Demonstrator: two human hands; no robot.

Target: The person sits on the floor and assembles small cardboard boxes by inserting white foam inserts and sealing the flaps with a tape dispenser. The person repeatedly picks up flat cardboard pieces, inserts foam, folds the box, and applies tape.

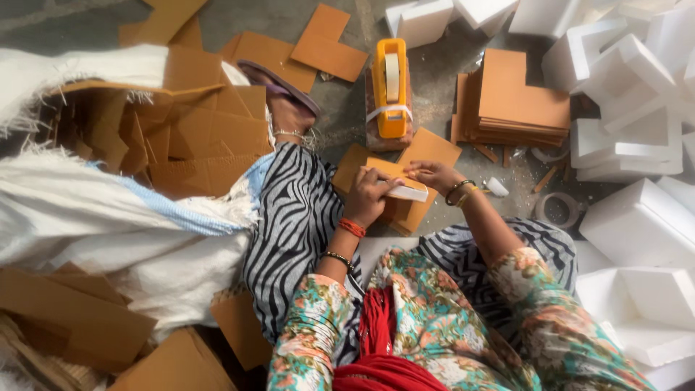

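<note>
The left hand (371,197) presses closed on a white foam piece (407,192) wrapped in an L-shaped cardboard piece (405,174), the right hand (432,174) pinching its far edge, just below the yellow tape dispenser (391,87) on the floor.

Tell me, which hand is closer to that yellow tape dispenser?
Right. The right hand rests on the cardboard piece just below the yellow tape dispenser; the left hand sits lower and further left, pressing the white foam strip.

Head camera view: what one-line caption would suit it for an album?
Seated on the floor, left hand and right hand press a white foam piece onto cardboard.
</note>
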